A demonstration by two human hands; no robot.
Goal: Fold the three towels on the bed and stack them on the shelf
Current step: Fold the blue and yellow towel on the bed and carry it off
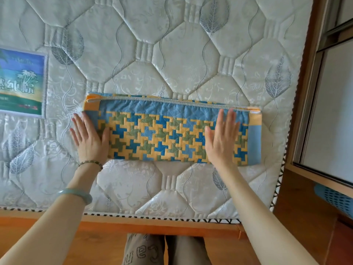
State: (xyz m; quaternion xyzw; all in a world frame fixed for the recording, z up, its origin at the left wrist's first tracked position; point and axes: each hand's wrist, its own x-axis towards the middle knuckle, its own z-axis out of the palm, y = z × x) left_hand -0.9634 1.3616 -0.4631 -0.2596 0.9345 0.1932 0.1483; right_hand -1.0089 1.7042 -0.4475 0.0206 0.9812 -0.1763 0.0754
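Left hand: flat, fingers straight, palm down, partly on the mattress, thumb side on the towel end. Right hand: flat likewise, pressing the far end. The towel spans both hands as a long folded strip. Judged soft, light and quilted; pinch it at the end corners. Both forearms reach forward.

We see a soft quilted cloth towel, a shiny puffy mattress, and a smooth wood bed frame.
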